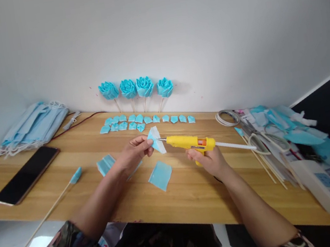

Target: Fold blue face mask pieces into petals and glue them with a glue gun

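Note:
My left hand (pixel 134 153) pinches a small folded blue fabric piece (pixel 155 138) above the wooden table (pixel 68 190). My right hand (pixel 209 160) grips the handle of a yellow glue gun (pixel 191 142), whose nozzle touches the fabric piece. A white glue stick juts from the gun's back. A flat blue fabric square (pixel 160 175) lies below the hands, and a pleated blue piece (pixel 106 165) lies beside my left wrist.
Several blue fabric roses on sticks (pixel 135 88) lean on the wall, with rows of small folded petals (pixel 145 120) before them. A phone (pixel 27 175), a mask stack (pixel 34 126) and a tipped skewer (pixel 50 206) are left. Scissors, skewers and scraps (pixel 281 137) clutter the right.

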### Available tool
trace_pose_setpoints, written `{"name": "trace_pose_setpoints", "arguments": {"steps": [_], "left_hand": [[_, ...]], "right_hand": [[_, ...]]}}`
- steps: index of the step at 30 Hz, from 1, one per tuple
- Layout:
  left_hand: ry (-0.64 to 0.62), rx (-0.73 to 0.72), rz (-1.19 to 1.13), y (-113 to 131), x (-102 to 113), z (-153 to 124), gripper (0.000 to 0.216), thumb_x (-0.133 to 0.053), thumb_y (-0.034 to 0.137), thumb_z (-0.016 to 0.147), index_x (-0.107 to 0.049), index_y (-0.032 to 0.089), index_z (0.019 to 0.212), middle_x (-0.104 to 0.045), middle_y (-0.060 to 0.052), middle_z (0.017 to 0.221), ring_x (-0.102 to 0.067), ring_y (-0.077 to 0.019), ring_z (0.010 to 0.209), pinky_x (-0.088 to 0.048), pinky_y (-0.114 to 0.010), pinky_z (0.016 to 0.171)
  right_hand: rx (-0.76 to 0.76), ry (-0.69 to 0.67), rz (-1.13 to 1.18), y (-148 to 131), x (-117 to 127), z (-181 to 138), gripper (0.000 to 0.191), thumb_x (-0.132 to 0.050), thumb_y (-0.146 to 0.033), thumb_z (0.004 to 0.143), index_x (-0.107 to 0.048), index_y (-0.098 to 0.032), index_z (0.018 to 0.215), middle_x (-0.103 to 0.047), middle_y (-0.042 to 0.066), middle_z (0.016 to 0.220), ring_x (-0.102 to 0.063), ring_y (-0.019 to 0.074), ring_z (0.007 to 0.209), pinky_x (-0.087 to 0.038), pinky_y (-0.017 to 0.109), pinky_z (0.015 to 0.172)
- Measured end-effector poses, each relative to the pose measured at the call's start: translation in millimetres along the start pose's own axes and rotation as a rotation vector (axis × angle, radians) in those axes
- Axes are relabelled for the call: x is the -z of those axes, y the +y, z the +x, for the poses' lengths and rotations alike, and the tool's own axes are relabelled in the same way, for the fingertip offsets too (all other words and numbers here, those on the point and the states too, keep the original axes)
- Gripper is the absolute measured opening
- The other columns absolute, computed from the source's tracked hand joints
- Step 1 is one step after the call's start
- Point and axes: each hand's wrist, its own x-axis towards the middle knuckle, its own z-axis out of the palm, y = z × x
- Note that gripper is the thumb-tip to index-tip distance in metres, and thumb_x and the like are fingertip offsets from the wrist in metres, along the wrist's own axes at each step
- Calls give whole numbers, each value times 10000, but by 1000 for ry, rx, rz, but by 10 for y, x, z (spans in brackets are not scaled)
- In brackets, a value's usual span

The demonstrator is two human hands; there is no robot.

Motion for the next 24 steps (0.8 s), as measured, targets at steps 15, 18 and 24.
{"name": "trace_pose_setpoints", "arguments": {"steps": [15, 18, 24], "left_hand": [[-15, 3, -113, -35, 41, 13, 322, -827, 367, 692, -597, 145, 660, -576, 20, 551, -515, -80, 522, -380, -215, 569], [-13, 0, -114, -49, 53, 21, 309, -819, 364, 705, -604, 145, 668, -573, 21, 555, -518, -83, 527, -379, -217, 572], [-22, 7, -103, -49, 41, 19, 302, -821, 367, 699, -619, 143, 672, -563, 20, 540, -500, -82, 519, -363, -225, 562]], "right_hand": [[-2, -18, 261, 89, -19, -35, 314, -525, -449, 927, -706, -201, 862, -692, 47, 829, -531, 126, 611, -421, 248, 536], [5, -25, 328, 100, -15, -52, 337, -522, -484, 929, -716, -209, 898, -708, 53, 867, -537, 128, 622, -435, 254, 550], [11, -76, 298, 84, -15, -58, 321, -536, -482, 924, -734, -229, 923, -721, 54, 892, -587, 149, 669, -471, 271, 584]]}}
